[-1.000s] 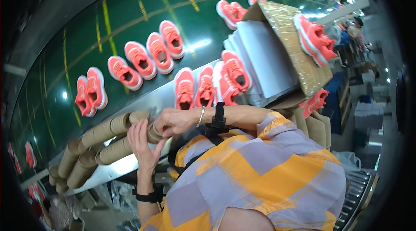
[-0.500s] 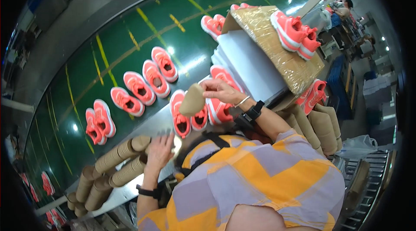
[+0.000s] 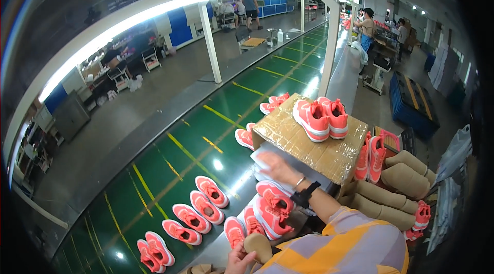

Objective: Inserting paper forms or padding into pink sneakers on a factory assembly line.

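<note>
At the lower edge, my left hand (image 3: 240, 262) is closed on a rounded tan molded shoe insert (image 3: 258, 247). Just above it stand coral sneakers with white soles (image 3: 234, 231). Another coral pair (image 3: 272, 218) sits to their right, below my right forearm. My right hand (image 3: 278, 167), smeared by motion, reaches over the white sheets (image 3: 302, 167) stacked in the mouth of a taped cardboard box (image 3: 280, 129). Whether its fingers grip a sheet is hidden by the blur. A coral pair (image 3: 319, 119) rests on top of the box.
A green conveyor belt (image 3: 170, 171) with yellow lines carries several coral sneakers (image 3: 189, 218). Nested tan inserts (image 3: 381, 199) lie at my right, beside more sneakers (image 3: 369, 158). A white frame post (image 3: 330, 52) stands past the box. People (image 3: 366, 29) work farther along.
The tan insert has passed from my right hand to my left. My right hand has moved over to the white sheets. The view has tilted up, showing more of the hall.
</note>
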The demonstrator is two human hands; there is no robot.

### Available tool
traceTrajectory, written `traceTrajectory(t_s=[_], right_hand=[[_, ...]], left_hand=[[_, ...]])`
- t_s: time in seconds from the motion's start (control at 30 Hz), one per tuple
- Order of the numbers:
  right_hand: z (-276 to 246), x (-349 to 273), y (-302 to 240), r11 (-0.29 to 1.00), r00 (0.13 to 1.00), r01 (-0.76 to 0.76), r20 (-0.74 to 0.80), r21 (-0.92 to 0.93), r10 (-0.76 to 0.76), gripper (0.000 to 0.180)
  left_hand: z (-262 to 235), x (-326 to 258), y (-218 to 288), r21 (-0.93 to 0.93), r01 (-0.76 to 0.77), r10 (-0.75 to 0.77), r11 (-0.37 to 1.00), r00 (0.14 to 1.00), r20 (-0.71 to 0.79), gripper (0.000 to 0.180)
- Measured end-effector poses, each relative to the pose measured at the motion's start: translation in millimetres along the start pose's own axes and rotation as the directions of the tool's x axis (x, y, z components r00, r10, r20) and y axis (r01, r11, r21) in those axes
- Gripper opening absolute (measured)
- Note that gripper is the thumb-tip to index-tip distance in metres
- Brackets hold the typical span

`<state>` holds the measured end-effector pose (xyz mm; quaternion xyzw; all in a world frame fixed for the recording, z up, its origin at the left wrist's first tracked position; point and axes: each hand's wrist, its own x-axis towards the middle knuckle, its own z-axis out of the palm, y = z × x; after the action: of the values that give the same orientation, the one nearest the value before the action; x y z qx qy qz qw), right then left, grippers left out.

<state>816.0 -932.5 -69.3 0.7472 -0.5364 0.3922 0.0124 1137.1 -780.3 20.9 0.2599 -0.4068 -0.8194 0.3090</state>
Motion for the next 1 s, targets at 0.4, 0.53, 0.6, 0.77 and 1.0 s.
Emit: traceTrajectory(t_s=[0.4,0.53,0.6,0.77,1.0], right_hand=[[51,-19,37,0.292,0.672,-0.524,0.178,0.800,0.719,0.032],[41,19,-124,0.819,0.998,0.052,-0.007,0.571,-0.059,0.037],[23,44,-136,0.866,0.950,0.297,-0.033,0.401,-0.311,0.055],[-21,101,-108,0.837,0.861,0.265,0.272,0.480,-0.429,0.038],[-14,99,-152,0.886,0.967,0.162,-0.250,0.434,-0.054,0.054]], left_hand=[[-51,103,-48,0.438,-0.242,0.412,0.866,0.841,-0.350,0.056],[-36,145,-32,0.543,-0.542,0.738,0.642,0.628,-0.245,0.057],[-62,149,-44,0.636,-0.542,0.757,0.549,0.646,-0.103,0.056],[-86,148,-18,0.887,-0.458,0.499,0.062,0.784,0.370,0.057],[-18,134,-35,0.650,-0.068,-0.196,0.757,0.925,0.325,0.057]])
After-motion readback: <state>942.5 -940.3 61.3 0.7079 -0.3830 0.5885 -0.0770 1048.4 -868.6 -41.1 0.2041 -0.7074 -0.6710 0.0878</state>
